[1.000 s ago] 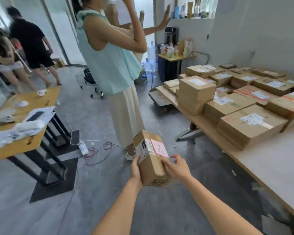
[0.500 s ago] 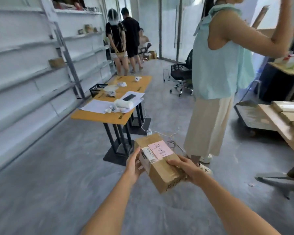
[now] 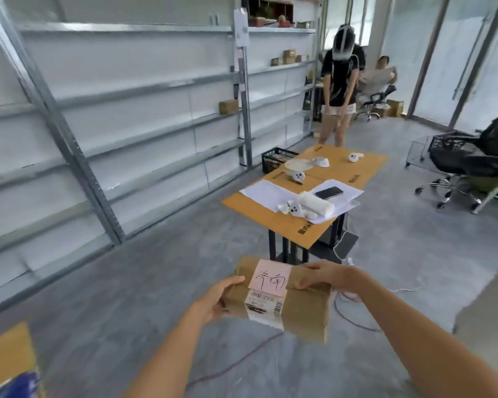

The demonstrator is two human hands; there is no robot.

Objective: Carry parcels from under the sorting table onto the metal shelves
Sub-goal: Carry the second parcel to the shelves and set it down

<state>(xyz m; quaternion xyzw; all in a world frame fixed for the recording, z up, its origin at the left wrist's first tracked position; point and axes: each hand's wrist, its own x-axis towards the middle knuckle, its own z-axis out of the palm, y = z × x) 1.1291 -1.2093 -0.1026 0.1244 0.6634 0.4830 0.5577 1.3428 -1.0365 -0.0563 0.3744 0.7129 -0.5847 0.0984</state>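
Observation:
I hold a brown cardboard parcel [image 3: 305, 308] in front of me at waist height, with a pink handwritten note and a white barcode label on its top. My left hand [image 3: 217, 300] grips its left end. My right hand [image 3: 328, 275] lies over its far right top edge. The metal shelves [image 3: 144, 116] run along the left wall, several grey tiers, mostly bare. One small box [image 3: 228, 106] sits on a middle tier near an upright post.
An orange table [image 3: 308, 225] with papers, a phone and white controllers stands just ahead right. Behind it stands a person wearing a headset [image 3: 341, 90]. A black crate [image 3: 278, 162] is by the shelves. Office chairs [image 3: 469, 162] are at right. Cables [image 3: 354, 320] trail on the floor.
The view has swung left from the sorting table and the person in the mint top toward the shelves. The parcel has turned level in my hands, its long side now across me.

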